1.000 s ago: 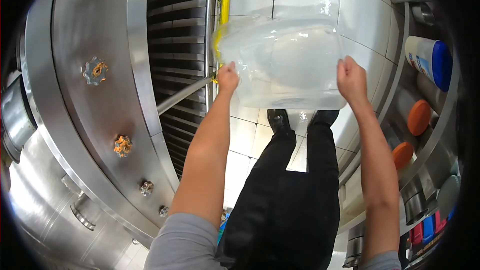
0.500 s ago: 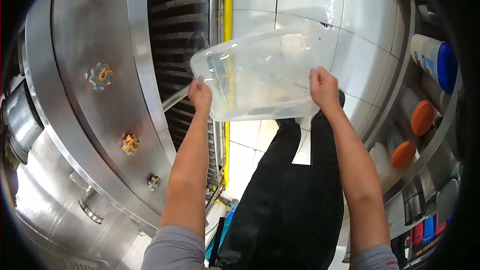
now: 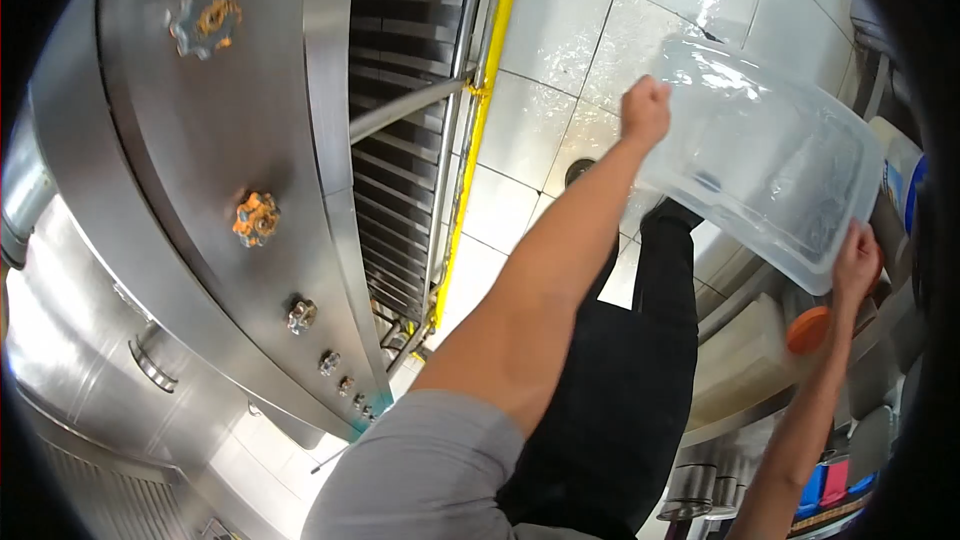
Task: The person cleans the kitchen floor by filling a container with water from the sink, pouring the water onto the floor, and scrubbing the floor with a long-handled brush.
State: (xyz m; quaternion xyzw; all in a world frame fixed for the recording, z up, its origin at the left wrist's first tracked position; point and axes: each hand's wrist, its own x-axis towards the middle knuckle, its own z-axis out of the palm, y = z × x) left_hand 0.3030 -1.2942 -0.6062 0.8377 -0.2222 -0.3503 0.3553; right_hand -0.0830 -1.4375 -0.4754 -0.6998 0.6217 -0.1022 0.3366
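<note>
A clear plastic tub [image 3: 760, 155] is tilted over the tiled floor at the upper right, its far corner near the shelving. My left hand [image 3: 645, 112] is closed on the tub's left edge. At its lower right corner, my right hand [image 3: 857, 265] grips the rim, close to the shelf. The tub looks see-through, and no solid object shows in it. Wet, shiny patches lie on the floor tiles [image 3: 540, 40] to its left.
On the left runs a steel counter front [image 3: 170, 140] with several knobs, one an orange-stained knob [image 3: 256, 218]. Beside it are a slatted rack [image 3: 400, 170] and a yellow pipe [image 3: 487, 90]. Right-side shelving holds an orange lid [image 3: 808, 330] and metal containers [image 3: 690, 490].
Both hands have carried the tub from above the floor's middle to the right, towards the shelving, and its tilt has changed. The view has shifted, and more wet splashes show on the tiles.
</note>
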